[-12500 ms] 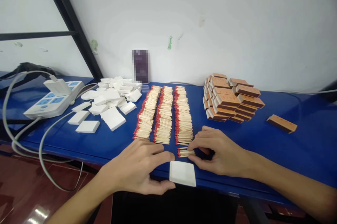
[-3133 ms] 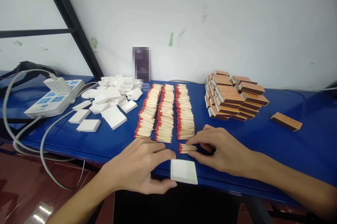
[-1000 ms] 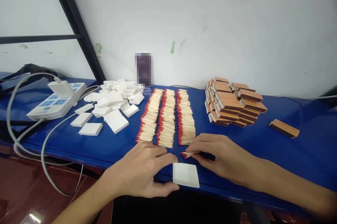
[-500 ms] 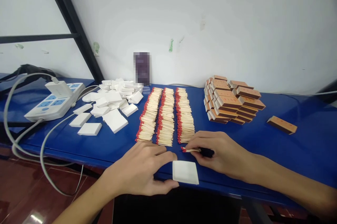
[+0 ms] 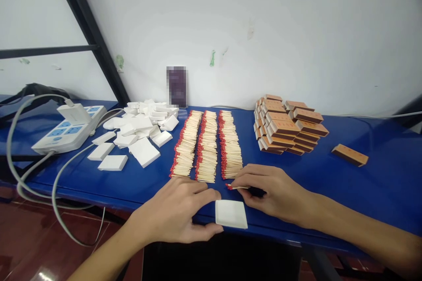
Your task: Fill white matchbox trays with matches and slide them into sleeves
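Observation:
A white matchbox tray [image 5: 231, 214] lies open side up at the table's front edge. My left hand [image 5: 181, 210] steadies it from the left, index finger by its far corner and thumb by its near one. Between the thumb and fingers of my right hand [image 5: 270, 188] is a small bunch of matches [image 5: 235, 187], red heads pointing left; the number is unclear. Just beyond my hands, red-headed matches are laid in three long rows: a left row [image 5: 185, 144], a middle row [image 5: 207, 144] and a right row [image 5: 231, 144].
White trays [image 5: 141, 125] are heaped at the left, near a power strip [image 5: 67, 131] with looping cables. Brown matchboxes [image 5: 283, 125] are stacked at the right, and a single matchbox [image 5: 350, 154] lies farther right. A pixelated dark object [image 5: 177, 87] leans on the wall.
Almost nothing differs. The view has shifted slightly; both hands keep their places, the left at the tray and the right pinching the matches.

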Tool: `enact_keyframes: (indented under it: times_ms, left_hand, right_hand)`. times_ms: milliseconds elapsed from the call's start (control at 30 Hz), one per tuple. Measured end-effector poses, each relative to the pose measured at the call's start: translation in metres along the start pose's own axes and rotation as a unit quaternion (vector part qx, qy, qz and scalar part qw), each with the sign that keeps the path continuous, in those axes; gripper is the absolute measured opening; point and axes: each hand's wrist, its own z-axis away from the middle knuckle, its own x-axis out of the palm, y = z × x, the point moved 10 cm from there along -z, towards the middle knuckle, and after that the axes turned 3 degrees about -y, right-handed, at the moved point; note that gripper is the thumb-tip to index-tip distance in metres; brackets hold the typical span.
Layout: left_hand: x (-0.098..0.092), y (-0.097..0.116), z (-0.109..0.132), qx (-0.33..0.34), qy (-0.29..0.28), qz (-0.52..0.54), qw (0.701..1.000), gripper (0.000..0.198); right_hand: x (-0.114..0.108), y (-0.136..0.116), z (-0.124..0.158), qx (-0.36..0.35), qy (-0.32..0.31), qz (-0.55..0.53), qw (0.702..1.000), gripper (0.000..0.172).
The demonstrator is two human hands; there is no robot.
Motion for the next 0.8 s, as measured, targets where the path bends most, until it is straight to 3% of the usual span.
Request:
enact_keyframes:
  times_ms: [233, 467, 800]
  left_hand:
    - [-0.001, -0.004, -0.001, -0.018, 0.006, -0.002, 1.0, 0.033]
    - [-0.001, -0.005, -0.001, -0.03, 0.004, 0.006, 1.0, 0.03]
    - [0.001, -0.005, 0.0, -0.031, -0.005, 0.003, 1.0, 0.031]
  right_hand:
    - [-0.012, -0.005, -0.004, 0.041, 0.026, -0.046, 0.998, 0.022]
    - [0.01, -0.026, -0.007, 0.038, -0.077, -0.102, 0.991, 0.019]
    - [0.029, -0.03, -0.01, 0.058, -0.181, -0.072, 0.979, 0.017]
